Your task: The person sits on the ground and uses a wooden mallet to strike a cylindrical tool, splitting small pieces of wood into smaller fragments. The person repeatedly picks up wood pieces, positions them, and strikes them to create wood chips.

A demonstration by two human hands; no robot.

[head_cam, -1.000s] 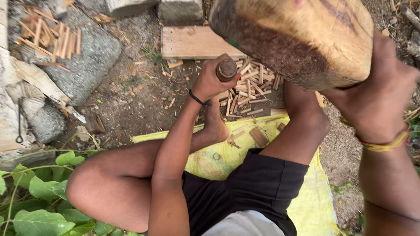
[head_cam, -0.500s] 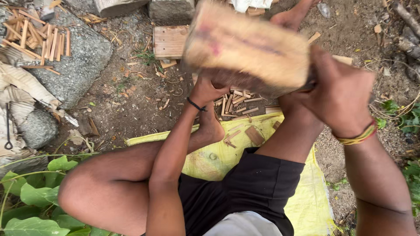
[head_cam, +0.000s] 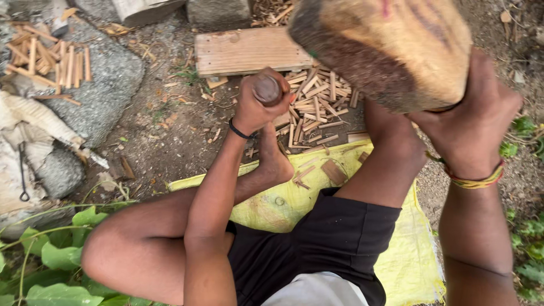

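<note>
The left hand [head_cam: 258, 105] is wrapped tight around the upper end of a dark round tool handle [head_cam: 266, 89], fingers clamped on it, and holds it upright just in front of a flat wooden board [head_cam: 249, 51] lying on the dirt ground [head_cam: 170, 124]. The right hand [head_cam: 473, 122] grips a large rough wooden block [head_cam: 391, 48] from underneath, fingers closed on its lower edge, and the block is raised close to the camera, above and to the right of the board. A scatter of thin split wood sticks [head_cam: 317, 107] lies on the ground just beside the board's near right corner, below the handle. A yellow woven sack [head_cam: 283, 204] is spread on the ground nearer the person than the board, under the bent legs, with a few wood chips on it. Well to the left of the board sits a grey stone [head_cam: 107, 85] carrying another small heap of sticks [head_cam: 51, 56]. Green leaves [head_cam: 62, 255] show far from the board, at the near left.
</note>
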